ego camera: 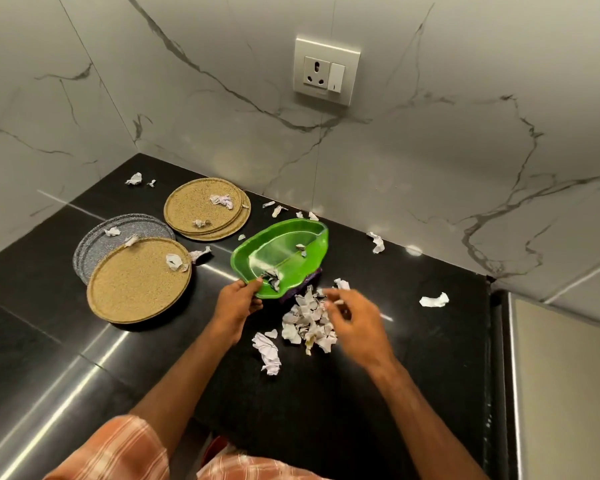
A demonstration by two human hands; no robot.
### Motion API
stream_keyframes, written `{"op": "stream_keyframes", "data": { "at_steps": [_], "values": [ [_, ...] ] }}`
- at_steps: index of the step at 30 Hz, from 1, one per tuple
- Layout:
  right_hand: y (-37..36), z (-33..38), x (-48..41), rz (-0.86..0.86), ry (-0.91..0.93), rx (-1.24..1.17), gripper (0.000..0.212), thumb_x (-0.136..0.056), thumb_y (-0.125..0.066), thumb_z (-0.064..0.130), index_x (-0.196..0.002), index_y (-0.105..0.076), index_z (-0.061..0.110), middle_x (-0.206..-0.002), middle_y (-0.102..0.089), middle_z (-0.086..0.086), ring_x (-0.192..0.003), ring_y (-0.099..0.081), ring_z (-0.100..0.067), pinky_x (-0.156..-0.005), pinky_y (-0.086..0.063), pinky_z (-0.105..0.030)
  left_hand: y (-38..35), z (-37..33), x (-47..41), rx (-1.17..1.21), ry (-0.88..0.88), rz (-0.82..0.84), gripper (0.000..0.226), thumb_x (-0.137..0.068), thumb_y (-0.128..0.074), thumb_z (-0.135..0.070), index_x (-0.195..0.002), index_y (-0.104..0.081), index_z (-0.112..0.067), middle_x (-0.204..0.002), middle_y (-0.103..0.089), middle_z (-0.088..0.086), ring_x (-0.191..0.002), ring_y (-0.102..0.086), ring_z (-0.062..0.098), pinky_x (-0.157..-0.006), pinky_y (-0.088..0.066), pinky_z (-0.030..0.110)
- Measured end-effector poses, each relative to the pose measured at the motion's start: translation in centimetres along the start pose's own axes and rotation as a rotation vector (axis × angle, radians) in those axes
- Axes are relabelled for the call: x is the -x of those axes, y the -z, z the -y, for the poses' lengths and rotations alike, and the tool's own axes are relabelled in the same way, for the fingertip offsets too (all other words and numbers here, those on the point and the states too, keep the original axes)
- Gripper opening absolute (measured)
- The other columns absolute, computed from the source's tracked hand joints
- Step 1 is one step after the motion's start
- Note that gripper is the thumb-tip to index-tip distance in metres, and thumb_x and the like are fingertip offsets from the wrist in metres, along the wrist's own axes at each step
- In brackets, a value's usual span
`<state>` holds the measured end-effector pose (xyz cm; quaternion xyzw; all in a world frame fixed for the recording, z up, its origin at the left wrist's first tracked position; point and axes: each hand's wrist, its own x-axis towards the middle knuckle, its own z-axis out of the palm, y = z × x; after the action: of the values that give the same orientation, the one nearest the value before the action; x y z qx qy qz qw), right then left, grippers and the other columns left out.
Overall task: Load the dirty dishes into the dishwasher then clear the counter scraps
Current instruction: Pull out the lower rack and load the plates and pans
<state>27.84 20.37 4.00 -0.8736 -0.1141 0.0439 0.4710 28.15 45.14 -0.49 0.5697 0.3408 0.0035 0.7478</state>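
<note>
We are gripping the green tray (284, 244) by its near rim with our left hand (238, 303), tilting it toward the scrap pile (305, 323) just right of it, under our blurred right hand (357, 317), whose grasp we cannot tell.

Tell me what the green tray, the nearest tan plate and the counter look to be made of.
Green tray: plastic, glossy and translucent; light shows through its floor.
Nearest tan plate: probably melamine or plastic, matte; fine speckled grain, moulded rim.
Counter: polished black stone, likely granite; faint speckle, mirror-like streaks of reflected light.
</note>
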Motion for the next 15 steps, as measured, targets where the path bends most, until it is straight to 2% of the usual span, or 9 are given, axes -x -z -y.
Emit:
{"op": "stream_keyframes", "data": {
  "at_steps": [1,3,5,6,9,12,15],
  "values": [
    [0.3,0.3,-1.1,-0.029,0.032,-0.012,0.029,-0.100,-0.066,0.025,-0.129,-0.068,0.028,-0.116,-0.066,0.014,-0.098,-0.065,0.001,-0.086,-0.058,-0.023,-0.2,0.3,0.7,-0.041,-0.039,0.039,0.012,-0.096,-0.067,-0.017,-0.096,-0.072,-0.006,-0.078,-0.075,0.006,-0.062,-0.059,0.013,-0.062,-0.052,0.027],
    [0.3,0.8,-3.0,-0.008,0.066,-0.001,0.043,-0.100,-0.064,0.022,-0.143,-0.057,0.027,-0.135,-0.058,0.007,-0.116,-0.061,-0.004,-0.102,-0.054,-0.027,-0.8,0.8,2.0,-0.135,-0.121,0.076,0.016,-0.095,-0.069,-0.024,-0.098,-0.075,-0.010,-0.087,-0.078,0.009,-0.072,-0.065,0.019,-0.069,-0.054,0.035],
    [-0.5,0.6,-4.1,0.044,0.074,0.117,0.058,-0.101,-0.062,0.021,-0.155,-0.042,0.027,-0.158,-0.040,0.004,-0.144,-0.042,-0.013,-0.119,-0.035,-0.031,-1.6,0.7,3.3,-0.281,-0.237,0.054,0.020,-0.093,-0.070,-0.033,-0.093,-0.076,-0.014,-0.083,-0.077,0.007,-0.071,-0.069,0.021,-0.070,-0.056,0.037],
    [-1.1,0.4,-4.2,0.069,0.082,0.171,0.062,-0.101,-0.060,0.020,-0.158,-0.037,0.026,-0.165,-0.031,0.004,-0.151,-0.031,-0.014,-0.123,-0.027,-0.031,-2.0,0.6,3.8,-0.379,-0.312,0.022,0.022,-0.093,-0.069,-0.035,-0.090,-0.076,-0.015,-0.080,-0.076,0.006,-0.069,-0.069,0.022,-0.069,-0.056,0.038],
    [-2.4,-0.3,-2.8,0.167,0.144,0.185,0.065,-0.102,-0.057,0.012,-0.160,-0.033,0.025,-0.170,-0.021,0.008,-0.154,-0.022,-0.010,-0.127,-0.024,-0.032,-2.1,0.0,4.7,-0.572,-0.517,-0.103,0.025,-0.094,-0.069,-0.035,-0.083,-0.072,-0.013,-0.072,-0.069,0.007,-0.068,-0.064,0.027,-0.064,-0.052,0.042],
    [-3.3,-1.1,0.0,0.328,0.264,0.229,0.068,-0.099,-0.053,0.003,-0.160,-0.035,0.028,-0.167,-0.029,0.010,-0.153,-0.023,-0.005,-0.126,-0.020,-0.026,-1.2,-0.5,5.2,-0.632,-0.639,-0.162,0.027,-0.095,-0.068,-0.031,-0.080,-0.069,-0.010,-0.072,-0.063,0.006,-0.067,-0.058,0.023,-0.063,-0.049,0.041],
    [-3.8,-2.3,2.2,0.308,0.283,0.272,0.059,-0.096,-0.054,0.003,-0.150,-0.051,0.027,-0.159,-0.044,0.006,-0.147,-0.036,-0.011,-0.125,-0.028,-0.031,-0.2,-0.6,6.0,-0.684,-0.693,-0.176,0.026,-0.097,-0.065,-0.030,-0.080,-0.068,-0.010,-0.074,-0.061,0.006,-0.068,-0.057,0.021,-0.061,-0.048,0.037]
  ]
}}
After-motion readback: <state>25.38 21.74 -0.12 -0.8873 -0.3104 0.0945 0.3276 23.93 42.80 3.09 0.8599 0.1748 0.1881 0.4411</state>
